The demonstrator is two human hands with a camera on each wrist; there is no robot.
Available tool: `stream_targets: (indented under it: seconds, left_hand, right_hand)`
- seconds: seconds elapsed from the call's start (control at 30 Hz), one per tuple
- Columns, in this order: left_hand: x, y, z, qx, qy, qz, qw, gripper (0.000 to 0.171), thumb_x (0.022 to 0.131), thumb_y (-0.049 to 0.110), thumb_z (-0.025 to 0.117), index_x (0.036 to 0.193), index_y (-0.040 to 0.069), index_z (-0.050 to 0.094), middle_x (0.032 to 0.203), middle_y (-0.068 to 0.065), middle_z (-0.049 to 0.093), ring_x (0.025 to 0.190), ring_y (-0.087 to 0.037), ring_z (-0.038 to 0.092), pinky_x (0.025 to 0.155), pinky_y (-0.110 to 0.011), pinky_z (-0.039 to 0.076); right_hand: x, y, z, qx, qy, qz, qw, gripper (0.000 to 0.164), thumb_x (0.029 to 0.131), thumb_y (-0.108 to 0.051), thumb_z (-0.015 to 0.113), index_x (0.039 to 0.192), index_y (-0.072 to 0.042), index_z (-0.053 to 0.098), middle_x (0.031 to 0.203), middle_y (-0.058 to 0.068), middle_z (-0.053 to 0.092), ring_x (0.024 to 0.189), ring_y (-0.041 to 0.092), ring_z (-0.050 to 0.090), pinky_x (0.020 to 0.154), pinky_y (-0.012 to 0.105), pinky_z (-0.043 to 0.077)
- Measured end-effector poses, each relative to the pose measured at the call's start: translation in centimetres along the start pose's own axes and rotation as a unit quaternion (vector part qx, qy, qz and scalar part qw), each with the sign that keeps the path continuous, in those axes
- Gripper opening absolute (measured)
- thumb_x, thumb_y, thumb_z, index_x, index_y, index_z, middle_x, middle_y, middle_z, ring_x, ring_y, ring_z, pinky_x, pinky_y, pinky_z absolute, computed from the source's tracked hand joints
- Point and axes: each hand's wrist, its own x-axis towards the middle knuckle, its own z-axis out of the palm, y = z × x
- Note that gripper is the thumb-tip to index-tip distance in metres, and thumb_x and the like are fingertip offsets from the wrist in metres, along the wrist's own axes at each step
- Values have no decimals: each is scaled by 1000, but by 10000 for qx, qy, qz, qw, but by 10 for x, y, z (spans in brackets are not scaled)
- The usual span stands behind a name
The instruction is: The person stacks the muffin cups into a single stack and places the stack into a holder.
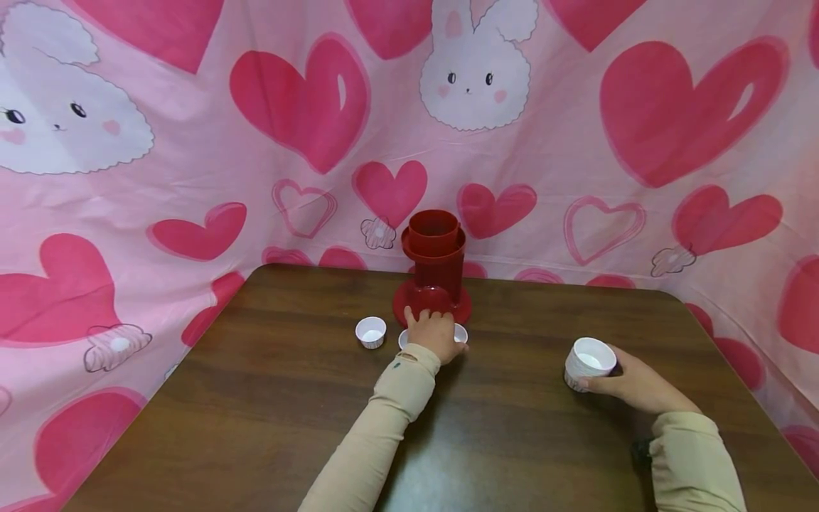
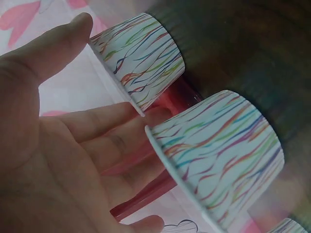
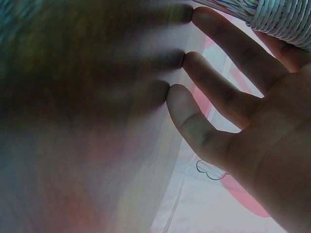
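Note:
My left hand [image 1: 435, 336] reaches over two small paper cups in front of the red plastic stand. In the left wrist view, its thumb and straight fingers come right at the rim of one cup [image 2: 138, 63]. The other cup [image 2: 218, 155] stands beside the fingertips. Both are white with wavy coloured lines. On the right side, my right hand [image 1: 636, 384] holds a stack of paper cups [image 1: 587, 364] between thumb and index finger. Ridged stacked rims [image 3: 284, 22] show in the right wrist view, where the other fingertips [image 3: 182, 94] reach down to the tabletop.
The red stand [image 1: 438, 274] has a round base and an open cylinder on top, at the back of the brown wooden table [image 1: 307, 427]. A single paper cup [image 1: 371, 333] stands left of my left hand. Pink heart-print cloth [image 1: 544, 142] hangs behind the table.

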Motion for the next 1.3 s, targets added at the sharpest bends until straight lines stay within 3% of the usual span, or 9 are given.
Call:
stream_targets:
  seconds: [0.2, 0.3, 0.4, 0.6, 0.83, 1.0, 1.3]
  left_hand:
    - [-1, 0, 1, 83, 36, 76, 9999, 51, 82, 52, 78, 116, 14, 72, 116, -5, 69, 117, -30, 57, 111, -64, 20]
    - [-1, 1, 0, -161, 47, 338, 9993, 51, 84, 46, 77, 122, 13, 70, 118, -7, 67, 115, -29, 58, 109, -59, 29]
    - [0, 4, -1, -685, 79, 673, 9953, 57, 87, 41, 75, 134, 11, 63, 124, -11, 62, 110, -30, 62, 102, -50, 42]
    - [4, 12, -2, -2024, 118, 1159, 9724, 64, 90, 36, 73, 146, 12, 54, 128, -11, 54, 102, -25, 64, 93, -35, 51]
    - [7, 24, -2, -2871, 453, 1375, 9469, 68, 87, 40, 78, 145, 14, 54, 129, -6, 56, 109, -19, 60, 96, -31, 49]
    - [9, 36, 0, -3267, 517, 1356, 9339, 64, 84, 40, 81, 138, 13, 58, 126, -2, 59, 109, -15, 58, 95, -26, 47]
    - [10, 63, -2, -3596, 526, 1431, 9206, 64, 83, 41, 84, 136, 13, 61, 123, 0, 60, 107, -12, 57, 93, -23, 45]
  right_hand:
    - [-1, 0, 0, -57, 23, -8, 10000, 78, 86, -27, 81, 138, 16, 42, 118, 24, 63, 108, 38, 58, 89, 57, 46]
    - [-1, 0, 0, -61, 28, -19, 10000, 78, 86, -28, 81, 138, 16, 42, 118, 24, 63, 108, 37, 58, 88, 56, 47]
    - [0, 2, 0, -52, 46, -61, 10000, 77, 86, -27, 81, 138, 15, 44, 117, 21, 64, 106, 33, 58, 88, 52, 47]
    - [2, 4, -1, -28, 36, -126, 9999, 75, 86, -25, 81, 137, 15, 44, 115, 19, 64, 103, 29, 58, 85, 48, 48]
    - [4, 3, -3, -66, 38, -196, 9998, 75, 86, -25, 81, 138, 14, 44, 115, 17, 64, 103, 29, 58, 85, 48, 48]
    - [3, 3, -3, -114, 56, -145, 9998, 76, 86, -27, 81, 138, 14, 44, 116, 17, 64, 104, 29, 58, 86, 49, 47]
    - [3, 2, -3, 59, -7, -114, 9999, 76, 86, -27, 81, 138, 15, 44, 118, 20, 63, 106, 32, 58, 87, 51, 48]
